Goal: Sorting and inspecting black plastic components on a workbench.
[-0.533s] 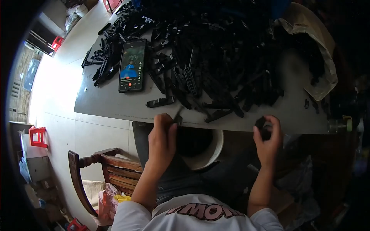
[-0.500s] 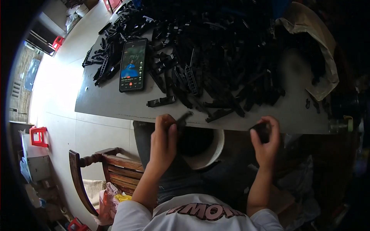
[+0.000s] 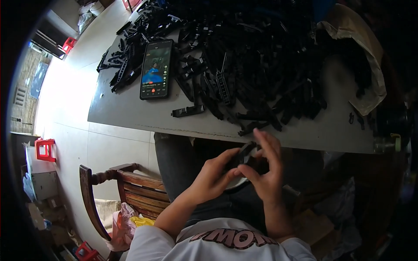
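My left hand [image 3: 217, 173] and my right hand [image 3: 269, 172] meet over my lap, just in front of the table's near edge. Between them is a black plastic part [image 3: 247, 152], tilted, pinched by the left thumb and fingers. The right thumb and curled fingers close on its other side, with the index finger raised. Whether it is one piece or two pressed together is hard to tell. Beneath the hands shows the pale rim of a bucket [image 3: 237, 184], mostly hidden. Close ahead, a narrow black plastic piece [image 3: 188, 111] lies apart from the heap.
A large heap of black plastic parts [image 3: 261, 65] covers much of the grey table [image 3: 124, 111]. A lit smartphone [image 3: 156, 71] rests at its left. At the right lies an open brown bag [image 3: 372, 61]. A wooden chair [image 3: 141, 191] and a red stool [image 3: 45, 150] stand to the left.
My hands were apart, each with a dark piece. They have come together over the bucket, the left moving right and the right moving left, around the black plastic part.
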A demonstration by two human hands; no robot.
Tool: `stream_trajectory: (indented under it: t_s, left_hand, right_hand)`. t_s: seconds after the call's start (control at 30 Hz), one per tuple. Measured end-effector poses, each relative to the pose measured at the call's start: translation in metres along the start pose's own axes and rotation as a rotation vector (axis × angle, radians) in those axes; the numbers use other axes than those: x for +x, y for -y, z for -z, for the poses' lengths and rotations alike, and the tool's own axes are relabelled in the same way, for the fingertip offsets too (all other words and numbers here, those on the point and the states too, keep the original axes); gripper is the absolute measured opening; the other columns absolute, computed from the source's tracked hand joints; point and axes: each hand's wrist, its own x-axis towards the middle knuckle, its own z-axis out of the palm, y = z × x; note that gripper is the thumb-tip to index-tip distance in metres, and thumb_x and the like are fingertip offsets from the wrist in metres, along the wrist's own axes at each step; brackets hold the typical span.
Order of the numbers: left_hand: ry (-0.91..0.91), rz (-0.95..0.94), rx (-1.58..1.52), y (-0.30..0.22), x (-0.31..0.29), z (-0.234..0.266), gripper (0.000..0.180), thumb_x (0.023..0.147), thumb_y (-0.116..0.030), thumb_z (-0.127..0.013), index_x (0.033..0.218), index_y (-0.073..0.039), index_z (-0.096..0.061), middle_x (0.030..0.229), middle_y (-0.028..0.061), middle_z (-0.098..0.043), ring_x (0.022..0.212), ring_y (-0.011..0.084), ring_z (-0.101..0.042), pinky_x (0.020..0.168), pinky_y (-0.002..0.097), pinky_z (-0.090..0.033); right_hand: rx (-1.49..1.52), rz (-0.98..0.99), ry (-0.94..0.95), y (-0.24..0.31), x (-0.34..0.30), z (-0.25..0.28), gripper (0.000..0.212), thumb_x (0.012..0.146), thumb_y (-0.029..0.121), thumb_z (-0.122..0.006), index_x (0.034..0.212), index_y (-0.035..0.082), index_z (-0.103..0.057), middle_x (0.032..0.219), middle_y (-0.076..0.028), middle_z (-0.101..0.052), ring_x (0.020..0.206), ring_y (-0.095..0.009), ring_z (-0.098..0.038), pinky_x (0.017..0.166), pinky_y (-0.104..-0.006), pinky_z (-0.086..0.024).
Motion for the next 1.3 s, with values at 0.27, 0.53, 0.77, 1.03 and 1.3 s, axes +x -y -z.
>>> stream_trajectory:
  t_s: [0.27,0.53,0.77,1.03,1.3]
  left_hand:
    - [0.106,-0.119,0.497,-0.006,0.003,0.012,0.036,0.078,-0.018,-0.064,0.107,0.001,-0.057,0.087,0.0167,-0.061,0.082,0.0320,-0.061,0.072,0.0351,-0.047]
    - [-0.487,-0.091,1.289,0.005,0.034,0.067,0.032,0.073,-0.004,-0.065,0.103,-0.005,-0.054,0.110,0.0114,-0.052,0.101,0.0312,-0.050,0.083,0.0418,-0.041]
    - [-0.499,0.035,1.047,0.000,0.020,0.063,0.029,0.072,-0.004,-0.064,0.099,-0.005,-0.057,0.088,0.0109,-0.056,0.081,0.0293,-0.057,0.073,0.0367,-0.045]
    - [-0.274,0.047,0.420,-0.003,0.002,0.037,0.036,0.072,0.005,-0.066,0.106,0.002,-0.053,0.084,0.0065,-0.057,0.075,0.0127,-0.055,0.065,0.0227,-0.044]
    - [-0.143,0.034,0.154,0.006,0.005,0.010,0.037,0.081,-0.008,-0.064,0.113,0.001,-0.046,0.093,0.0175,-0.061,0.085,0.0202,-0.060,0.075,0.0290,-0.045]
  right_hand:
    - [0.455,-0.251,0.072,-0.026,-0.013,0.009,0.031,0.074,0.016,-0.071,0.099,0.002,-0.058,0.096,-0.013,-0.061,0.090,-0.016,-0.056,0.078,-0.0271,-0.043]
    - [-0.490,-0.007,-0.332,-0.043,0.042,0.099,0.022,0.074,-0.001,-0.057,0.095,0.002,-0.059,0.087,-0.009,-0.059,0.080,-0.020,-0.059,0.068,-0.0315,-0.048]
    - [-1.031,-0.052,-0.082,-0.034,0.045,0.096,0.031,0.075,0.002,-0.059,0.106,0.007,-0.063,0.090,-0.012,-0.060,0.081,-0.028,-0.060,0.069,-0.0353,-0.048]
    - [-0.938,0.009,-0.143,-0.035,0.050,0.087,0.020,0.079,0.013,-0.065,0.097,0.003,-0.062,0.088,-0.011,-0.060,0.077,-0.028,-0.060,0.066,-0.0354,-0.047]
    - [-1.180,-0.163,-0.032,-0.023,0.048,0.090,0.026,0.077,0.014,-0.068,0.100,0.005,-0.060,0.082,-0.011,-0.060,0.073,-0.026,-0.060,0.064,-0.0336,-0.046]
